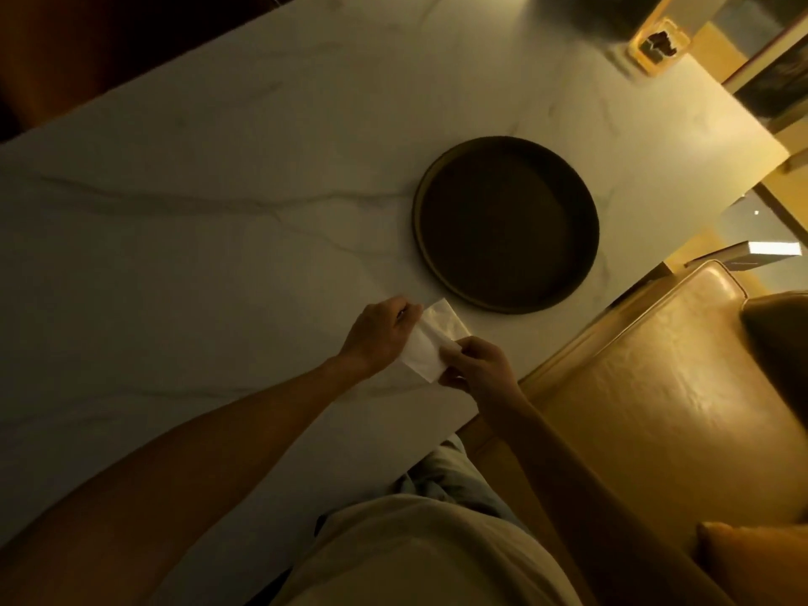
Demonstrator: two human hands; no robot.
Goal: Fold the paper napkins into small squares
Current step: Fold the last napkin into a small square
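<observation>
Low in the middle of the frame, two bare hands hold one white paper napkin [430,341] between them, just above or on the white marble counter [196,238]. The left hand [380,332] pinches the napkin's upper left edge with closed fingers; the right hand [474,365] grips its lower right corner. The napkin looks partly folded into a narrow rectangle, though dim light makes the layers hard to judge. Just beyond it, toward the upper right, sits a round dark tray [422,203], close to the napkin but apart. A tan leather seat [656,387] fills the right side.
</observation>
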